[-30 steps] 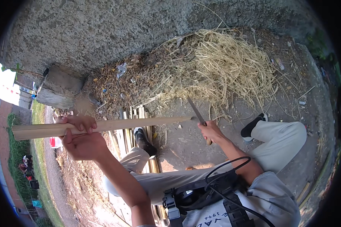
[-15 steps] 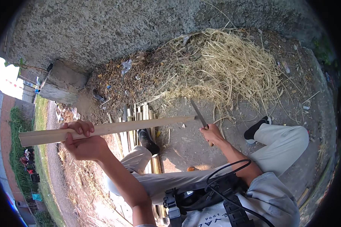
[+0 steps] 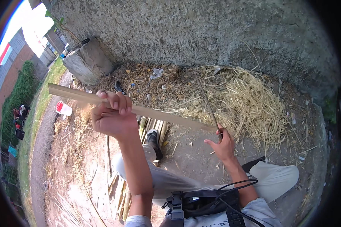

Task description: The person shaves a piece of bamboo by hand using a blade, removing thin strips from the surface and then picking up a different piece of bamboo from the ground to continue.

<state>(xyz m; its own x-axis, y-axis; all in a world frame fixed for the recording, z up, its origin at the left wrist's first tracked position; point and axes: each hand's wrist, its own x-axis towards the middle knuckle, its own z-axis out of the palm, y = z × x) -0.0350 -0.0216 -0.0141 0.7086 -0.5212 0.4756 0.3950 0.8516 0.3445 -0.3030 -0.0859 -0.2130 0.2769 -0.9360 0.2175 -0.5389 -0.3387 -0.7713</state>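
Observation:
A long pale slat, seemingly split bamboo (image 3: 170,117), slants across the view, its left end raised. My left hand (image 3: 115,117) is closed around it toward that end. My right hand (image 3: 224,145) grips a knife (image 3: 207,102) by its handle, the long thin blade pointing up and away. Near the slat's right end the blade crosses it; whether edge and slat touch, I cannot tell. Below the slat, more pale strips (image 3: 162,132) lie on the ground beside my dark shoe (image 3: 154,142).
Curly pale shavings (image 3: 257,108) are heaped against a rough grey wall (image 3: 178,34). A concrete block (image 3: 88,64) stands at the far left of the wall. Nearby is a white container with a red lid (image 3: 65,109). Several long sticks (image 3: 119,196) lie at the lower left.
The view has tilted up and turned. The slat now slopes down to the right, its left end higher. My right hand and the knife have come to its right end.

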